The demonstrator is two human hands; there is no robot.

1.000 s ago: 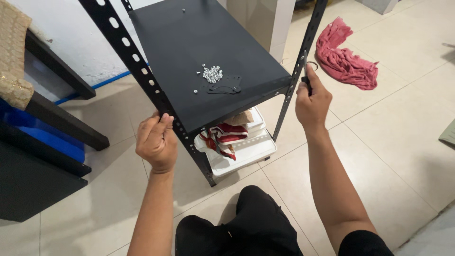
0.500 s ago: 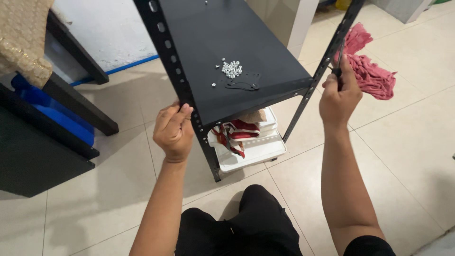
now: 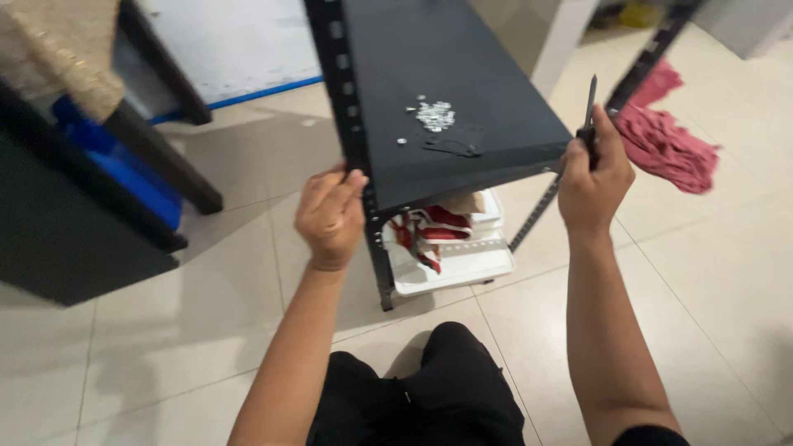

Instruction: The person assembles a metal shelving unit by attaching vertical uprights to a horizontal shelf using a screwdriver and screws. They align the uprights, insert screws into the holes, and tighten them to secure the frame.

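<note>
On the tiled floor stands a black metal shelf unit (image 3: pixel 450 91), tilted toward the kneeling person. Their left hand (image 3: pixel 329 216) wraps the perforated front-left post (image 3: pixel 351 124); the right hand (image 3: pixel 593 173) is closed around a thin dark tool (image 3: pixel 590 107) beside the front-right post (image 3: pixel 537 211). Small silvery bolts (image 3: pixel 434 116) lie on the shelf, a white tray (image 3: pixel 462 260) beneath, a red cloth (image 3: pixel 669 144) nearby.

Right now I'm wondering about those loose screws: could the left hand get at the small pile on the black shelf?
Probably yes. The left hand sits at the front left post, and the pile of screws lies on the open shelf top just beyond, with nothing over it; it would have to let go of the post first.
</note>
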